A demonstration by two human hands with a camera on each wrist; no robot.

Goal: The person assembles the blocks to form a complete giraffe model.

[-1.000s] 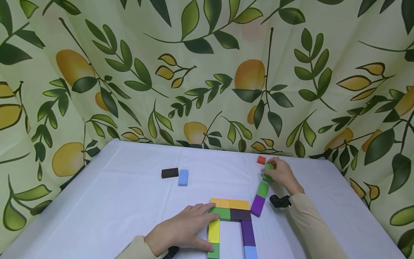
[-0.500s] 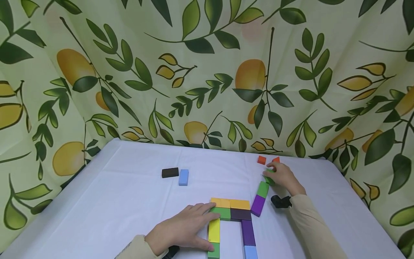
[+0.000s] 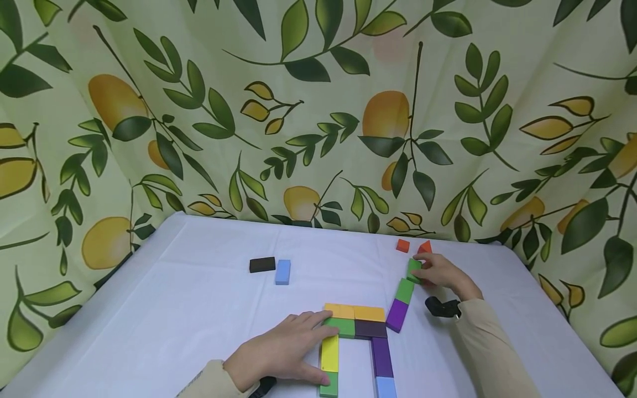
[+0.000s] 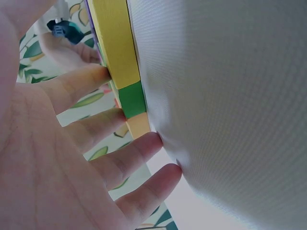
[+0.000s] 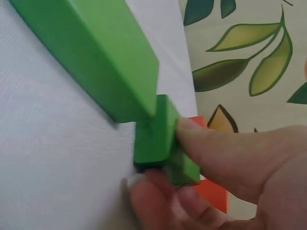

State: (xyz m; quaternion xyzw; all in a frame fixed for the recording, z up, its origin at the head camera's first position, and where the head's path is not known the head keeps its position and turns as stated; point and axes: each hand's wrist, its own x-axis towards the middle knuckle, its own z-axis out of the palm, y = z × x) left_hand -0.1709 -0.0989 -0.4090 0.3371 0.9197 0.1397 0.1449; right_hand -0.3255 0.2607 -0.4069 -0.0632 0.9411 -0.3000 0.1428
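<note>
My right hand [image 3: 445, 273] pinches a small green block [image 3: 414, 269] at the far end of a slanting row. In the right wrist view, thumb and fingers lie on opposite sides of this green block [image 5: 154, 139]. It meets the corner of the row's other green block [image 5: 110, 52], beyond which lies a purple block [image 3: 397, 315]. My left hand [image 3: 283, 351] rests along the left side of a block outline, fingers extended and thumb on its lower green block [image 3: 328, 389]. Its fingertips touch the yellow block [image 4: 115, 43] and the upper green block [image 4: 132, 98].
Behind the right hand lie a red block [image 3: 402, 245] and an orange-red triangular block [image 3: 425, 247]. A black block [image 3: 262, 265] and a light blue block [image 3: 282, 272] sit farther left. Orange, dark and purple blocks [image 3: 382, 357] complete the outline's visible sides. A patterned curtain [image 3: 318, 110] hangs behind.
My right hand has shifted slightly right and toward me, uncovering the triangular block. The green block in its fingers has turned and lies nearer the row's end. The left hand stays put.
</note>
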